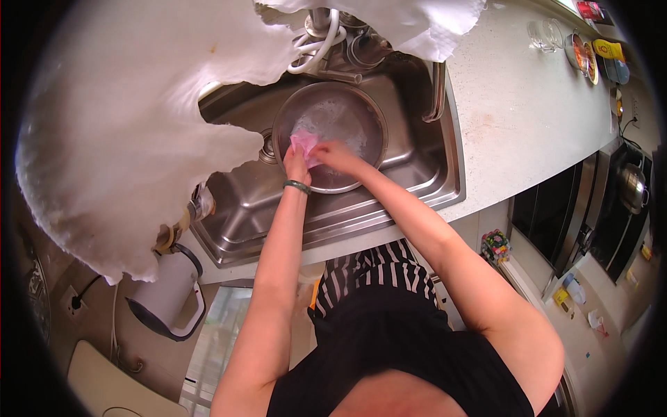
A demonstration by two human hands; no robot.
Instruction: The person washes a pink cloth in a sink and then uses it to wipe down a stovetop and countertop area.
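A round metal basin (379,125) with sudsy water sits in the stainless steel sink (417,151). Over the basin's left part, my left hand (297,162) grips a pink cloth (303,139); a dark green bangle circles that wrist. My right hand (334,155) is beside it at the cloth's right edge, fingers bent and slightly blurred, so its hold on the cloth cannot be told. Part of the sink drain (267,146) shows left of the basin.
White ragged-edged material (120,120) covers the upper left view. A metal faucet (436,96) reaches over the sink's right side. White hose (328,44) lies behind the basin. An electric kettle (169,294) stands left; a glass jar (545,35) and bowls (576,52) stand far right.
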